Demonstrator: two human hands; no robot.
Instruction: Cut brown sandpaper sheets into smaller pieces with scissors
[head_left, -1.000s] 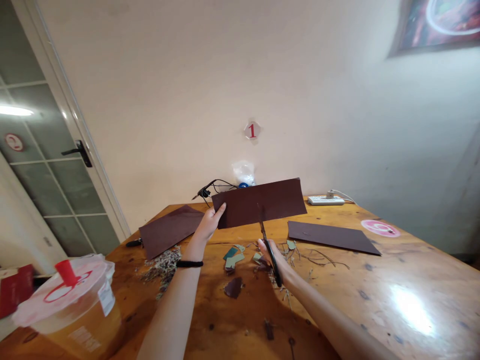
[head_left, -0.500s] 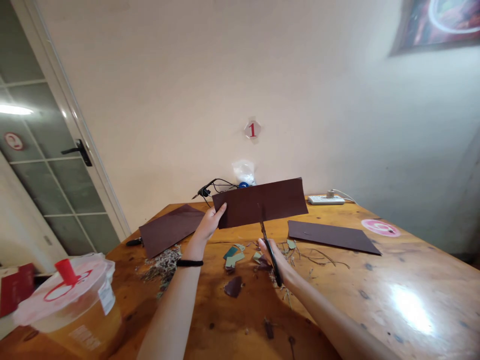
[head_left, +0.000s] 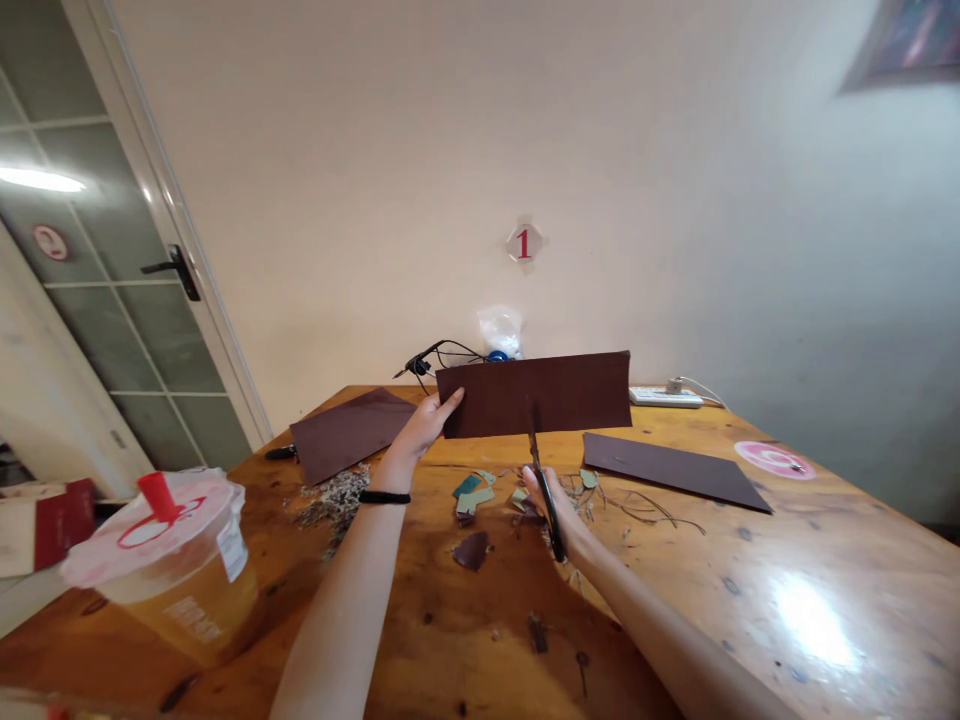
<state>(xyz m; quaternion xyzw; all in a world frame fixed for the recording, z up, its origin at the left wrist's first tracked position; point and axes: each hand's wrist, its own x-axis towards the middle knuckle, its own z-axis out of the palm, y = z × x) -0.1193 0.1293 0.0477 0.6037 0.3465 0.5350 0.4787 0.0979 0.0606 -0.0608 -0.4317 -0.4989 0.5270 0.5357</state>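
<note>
Over the counter [head_left: 465, 640], our right hand [head_left: 559, 510] grips scissors [head_left: 551, 510], blades meeting the lower edge of a dark brown sheet [head_left: 555, 395]; just beyond, our left hand [head_left: 435, 420] pinches that sheet's left end, thumb in front.

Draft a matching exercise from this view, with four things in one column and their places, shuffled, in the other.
Things
1. Scissors
2. Black band
3. Power strip
4. Drink cup

Places
A. At the far side of the table, near the wall
B. In the right hand
C. To the left of the left forearm
D. Around the left wrist

Right pairs: 1-B; 2-D; 3-A; 4-C
</note>
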